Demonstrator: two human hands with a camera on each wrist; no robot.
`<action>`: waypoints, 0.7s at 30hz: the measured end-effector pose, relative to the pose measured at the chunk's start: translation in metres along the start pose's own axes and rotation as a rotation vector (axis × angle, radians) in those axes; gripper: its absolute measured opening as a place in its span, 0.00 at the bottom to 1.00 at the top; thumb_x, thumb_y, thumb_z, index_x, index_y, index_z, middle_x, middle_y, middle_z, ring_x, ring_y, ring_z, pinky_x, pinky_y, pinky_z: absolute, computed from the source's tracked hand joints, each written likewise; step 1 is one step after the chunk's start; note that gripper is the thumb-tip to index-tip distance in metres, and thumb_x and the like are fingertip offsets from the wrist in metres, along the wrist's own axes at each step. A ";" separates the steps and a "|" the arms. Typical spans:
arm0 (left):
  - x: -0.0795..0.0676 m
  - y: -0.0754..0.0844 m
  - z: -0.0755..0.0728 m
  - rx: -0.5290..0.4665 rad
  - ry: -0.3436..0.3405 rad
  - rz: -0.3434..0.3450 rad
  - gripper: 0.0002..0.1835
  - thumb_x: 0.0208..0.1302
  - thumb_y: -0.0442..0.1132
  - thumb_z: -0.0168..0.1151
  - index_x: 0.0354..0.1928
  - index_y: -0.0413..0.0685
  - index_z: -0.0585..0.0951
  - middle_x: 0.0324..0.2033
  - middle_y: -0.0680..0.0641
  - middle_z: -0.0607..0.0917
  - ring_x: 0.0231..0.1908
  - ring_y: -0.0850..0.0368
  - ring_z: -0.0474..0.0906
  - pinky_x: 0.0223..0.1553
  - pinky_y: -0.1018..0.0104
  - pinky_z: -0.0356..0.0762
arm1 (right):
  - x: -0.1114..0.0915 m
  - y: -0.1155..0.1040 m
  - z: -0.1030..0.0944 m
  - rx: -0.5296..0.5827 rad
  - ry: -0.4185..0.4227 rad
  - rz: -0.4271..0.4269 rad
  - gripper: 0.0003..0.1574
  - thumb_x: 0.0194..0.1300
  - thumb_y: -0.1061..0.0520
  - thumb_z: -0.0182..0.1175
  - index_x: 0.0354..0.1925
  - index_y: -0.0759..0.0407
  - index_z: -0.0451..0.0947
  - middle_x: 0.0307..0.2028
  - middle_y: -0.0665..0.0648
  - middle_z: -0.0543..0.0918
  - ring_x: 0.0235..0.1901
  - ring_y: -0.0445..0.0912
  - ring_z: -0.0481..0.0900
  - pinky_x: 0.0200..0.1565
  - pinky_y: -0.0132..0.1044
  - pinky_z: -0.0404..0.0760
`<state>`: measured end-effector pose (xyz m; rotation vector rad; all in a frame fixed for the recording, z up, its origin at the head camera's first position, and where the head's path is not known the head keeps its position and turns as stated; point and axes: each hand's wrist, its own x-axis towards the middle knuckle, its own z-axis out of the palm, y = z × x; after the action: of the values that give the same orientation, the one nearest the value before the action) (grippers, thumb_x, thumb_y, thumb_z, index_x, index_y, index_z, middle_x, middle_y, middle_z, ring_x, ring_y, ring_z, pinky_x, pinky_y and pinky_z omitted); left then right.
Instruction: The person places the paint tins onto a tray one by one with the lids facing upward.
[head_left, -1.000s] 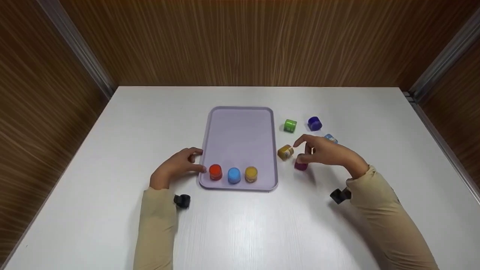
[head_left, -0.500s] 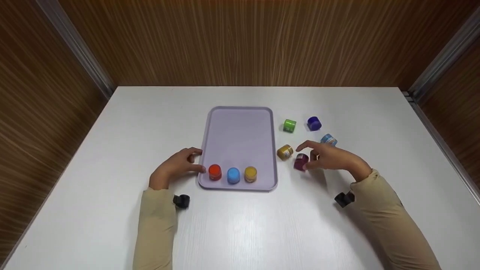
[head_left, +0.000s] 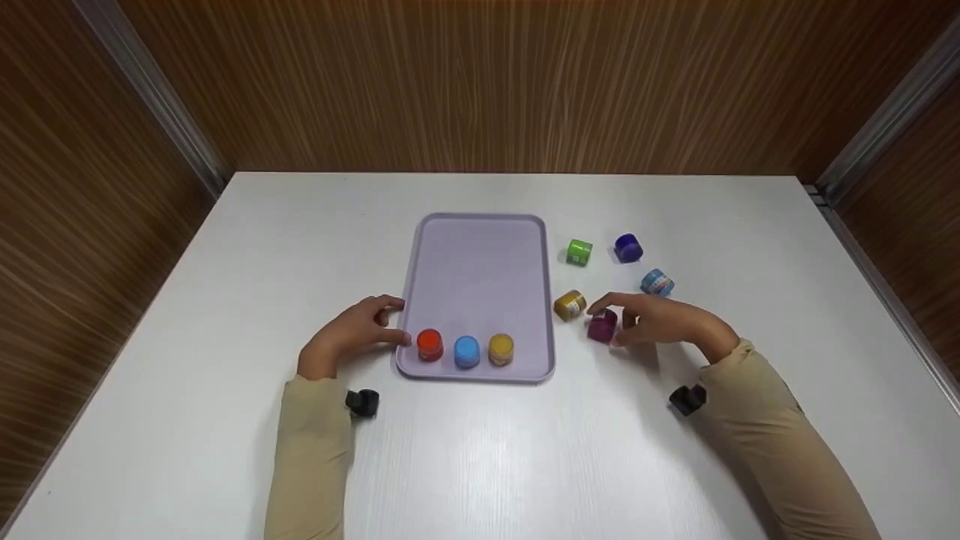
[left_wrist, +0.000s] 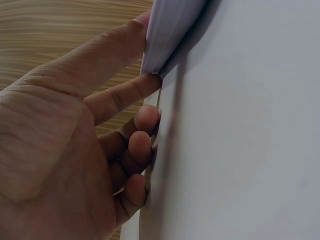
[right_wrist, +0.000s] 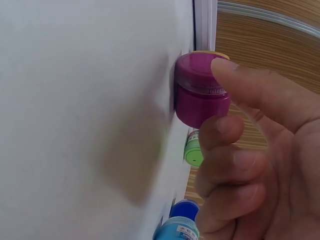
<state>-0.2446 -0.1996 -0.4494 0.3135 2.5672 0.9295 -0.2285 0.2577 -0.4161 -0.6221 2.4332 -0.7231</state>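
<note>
My left hand [head_left: 352, 330] rests at the left rim of the pale lilac tray [head_left: 480, 217], its thumb and index finger touching the rim and the other fingers loosely bent. Near the tray's front edge a red jar [head_left: 430, 345], a blue jar [head_left: 466, 352] and a yellow jar [head_left: 501, 349] stand upright in a row. To the right of the tray, my right hand [head_left: 660, 319] holds a small magenta paint jar [head_left: 602, 327] lying on its side on the table. In the right wrist view, the thumb lies on the lid of that magenta jar [right_wrist: 200, 107]; the index finger is mostly hidden.
Right of the tray, an ochre jar [head_left: 570, 305] lies close to the rim. Farther back are a green jar [head_left: 579, 253], a dark blue jar [head_left: 628, 248] and a light blue jar [head_left: 658, 283]. Wood-grain panels [head_left: 495, 90] surround the white table [head_left: 480, 450].
My right hand has shifted slightly down and right, and its fingers have closed around the magenta jar, uncovering the light blue jar. The left hand has stayed at the tray rim.
</note>
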 end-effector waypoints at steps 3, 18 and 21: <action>0.001 0.000 0.000 0.004 0.001 0.005 0.37 0.55 0.50 0.69 0.66 0.45 0.70 0.39 0.46 0.71 0.44 0.53 0.66 0.46 0.60 0.63 | 0.001 0.001 0.001 0.001 -0.002 0.009 0.30 0.62 0.61 0.61 0.63 0.51 0.69 0.37 0.56 0.76 0.35 0.45 0.71 0.38 0.38 0.70; 0.001 -0.002 0.000 -0.002 0.000 0.011 0.37 0.54 0.50 0.70 0.65 0.45 0.70 0.41 0.45 0.73 0.45 0.51 0.66 0.47 0.59 0.64 | 0.004 -0.001 0.003 -0.020 0.034 -0.043 0.28 0.61 0.63 0.62 0.59 0.53 0.72 0.40 0.58 0.78 0.36 0.45 0.72 0.38 0.36 0.71; 0.001 -0.002 0.000 -0.006 -0.003 0.006 0.38 0.54 0.50 0.70 0.65 0.45 0.70 0.40 0.45 0.72 0.45 0.52 0.66 0.47 0.59 0.63 | 0.005 0.000 0.004 -0.028 0.050 -0.067 0.26 0.60 0.64 0.63 0.57 0.55 0.72 0.39 0.58 0.77 0.35 0.45 0.71 0.38 0.35 0.70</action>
<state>-0.2457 -0.2005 -0.4508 0.3206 2.5615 0.9381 -0.2301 0.2543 -0.4205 -0.7071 2.4820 -0.7407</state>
